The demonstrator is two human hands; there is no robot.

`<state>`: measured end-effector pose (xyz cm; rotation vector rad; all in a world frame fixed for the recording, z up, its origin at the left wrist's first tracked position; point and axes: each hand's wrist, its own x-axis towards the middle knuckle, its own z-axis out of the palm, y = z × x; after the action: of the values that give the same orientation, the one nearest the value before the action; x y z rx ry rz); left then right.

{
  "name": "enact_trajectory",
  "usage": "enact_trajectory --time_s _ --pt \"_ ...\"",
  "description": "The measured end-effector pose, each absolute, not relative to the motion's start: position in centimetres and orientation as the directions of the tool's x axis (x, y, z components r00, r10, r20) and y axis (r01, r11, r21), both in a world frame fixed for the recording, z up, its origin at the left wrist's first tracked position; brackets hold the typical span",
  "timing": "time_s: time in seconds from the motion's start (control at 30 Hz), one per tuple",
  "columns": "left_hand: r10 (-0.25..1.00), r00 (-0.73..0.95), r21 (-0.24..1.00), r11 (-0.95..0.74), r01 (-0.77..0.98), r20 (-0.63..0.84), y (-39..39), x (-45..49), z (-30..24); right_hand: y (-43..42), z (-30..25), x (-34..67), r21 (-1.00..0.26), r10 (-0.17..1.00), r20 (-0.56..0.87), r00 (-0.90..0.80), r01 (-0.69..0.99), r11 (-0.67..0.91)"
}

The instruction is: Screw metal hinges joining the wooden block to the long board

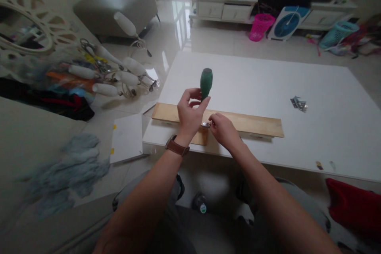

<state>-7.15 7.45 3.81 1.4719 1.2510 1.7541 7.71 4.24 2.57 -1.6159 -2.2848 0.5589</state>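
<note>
My left hand (190, 117) grips a green-handled screwdriver (206, 82) near the lower part of its handle, which points up; its blade is hidden behind the hand. Beside it, my right hand (223, 129) is closed, thumb and fingers pinched at a small metal bracket (205, 124). Whatever sits between those fingertips is too small to make out. The bracket lies where a long wooden board (253, 122) meets a short wooden piece (200, 138) that extends toward me. Both hands are over the near edge of a white table (268, 87).
Several small metal parts (299, 104) lie in a pile at the table's right. Two tiny items, one a brownish piece (319, 165), rest near its front edge. A white panel (126, 139) stands at the left, and red cloth (354, 208) lies at the lower right.
</note>
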Motion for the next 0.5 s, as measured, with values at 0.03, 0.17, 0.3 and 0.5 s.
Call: enact_trajectory --time_s 0.03,0.17,0.3,0.5 --pt "0.845 -0.268 0.886 -0.435 0.158 0.463 7.46 -7.17 3.81 4.25 2.52 7.74 -0.467 0.941 0.010 -0.339 0.830 0.304" --pt "0.842 -0.289 0.890 -0.434 0.140 0.456 7.44 -7.13 4.01 4.28 2.41 7.79 -0.476 0.930 -0.007 -0.368 0.819 0.321" --pt "0.841 -0.307 0.895 -0.419 0.150 0.445 7.36 -6.99 4.36 4.38 2.33 7.72 -0.492 0.930 -0.008 -0.366 0.812 0.315" --pt "0.840 -0.338 0.905 -0.408 0.122 0.425 7.43 -6.90 4.57 4.46 2.56 7.68 -0.444 0.931 -0.018 -0.364 0.837 0.319"
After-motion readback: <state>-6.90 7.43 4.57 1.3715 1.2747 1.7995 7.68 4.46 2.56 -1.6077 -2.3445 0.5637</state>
